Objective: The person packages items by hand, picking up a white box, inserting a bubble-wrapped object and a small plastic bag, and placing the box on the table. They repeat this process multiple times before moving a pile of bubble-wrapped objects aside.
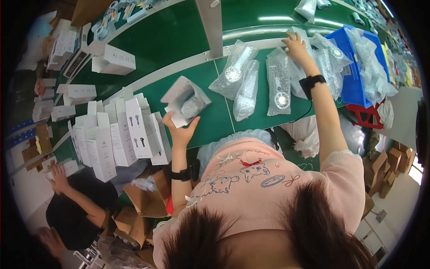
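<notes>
While white cartons (118, 139) are standing left of centre, the left hand (181, 132) is pinching the near edge of an open white box (180, 92), a bubble-wrapped item (192, 106) lying inside; a light, steady grip should spare its walls. At upper right, the right hand (297, 49) is resting, fingers spread, on a bubble-wrapped packet (306, 41); whether it is gripping, I cannot tell. Grasping the firm body beats tugging loose wrap. The box is sitting just above the left hand, the packet directly under the right.
</notes>
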The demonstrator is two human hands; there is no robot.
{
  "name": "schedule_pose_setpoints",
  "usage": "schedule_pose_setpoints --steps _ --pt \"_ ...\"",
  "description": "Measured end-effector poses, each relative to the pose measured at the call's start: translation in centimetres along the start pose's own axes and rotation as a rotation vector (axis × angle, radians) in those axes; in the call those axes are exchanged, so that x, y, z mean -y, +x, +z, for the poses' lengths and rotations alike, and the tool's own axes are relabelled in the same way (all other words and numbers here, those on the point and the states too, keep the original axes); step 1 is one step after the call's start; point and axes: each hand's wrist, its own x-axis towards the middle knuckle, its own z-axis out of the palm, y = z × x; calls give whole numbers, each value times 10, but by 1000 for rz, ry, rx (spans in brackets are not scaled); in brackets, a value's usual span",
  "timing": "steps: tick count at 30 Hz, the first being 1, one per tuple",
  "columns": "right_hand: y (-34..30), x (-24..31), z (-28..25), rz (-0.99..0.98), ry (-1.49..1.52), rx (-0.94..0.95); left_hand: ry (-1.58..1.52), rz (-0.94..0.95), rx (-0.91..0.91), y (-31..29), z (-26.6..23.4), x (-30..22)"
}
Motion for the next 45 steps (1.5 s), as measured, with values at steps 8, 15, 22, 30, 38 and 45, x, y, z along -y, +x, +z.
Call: schedule_pose_setpoints --steps 8,15,22,30,38,45 --pt "16 -24 8 -104 -137 240 -151 10 -20 31 -20 -36" --pt "-1 6 -81 -351 286 -357 24 -175 54 54 -36 -58" --pt "-52 195 -146 -797 1309 -293 -57 -432 41 70 -33 -61" --pt "-55 256 -109 -1204 659 -58 -271 -490 55 69 -39 -44" --pt "-41 269 -55 -692 1310 131 793 -613 198 61 -86 20" --pt "78 303 -66 -361 1687 127 129 -385 -52 64 -95 -50"
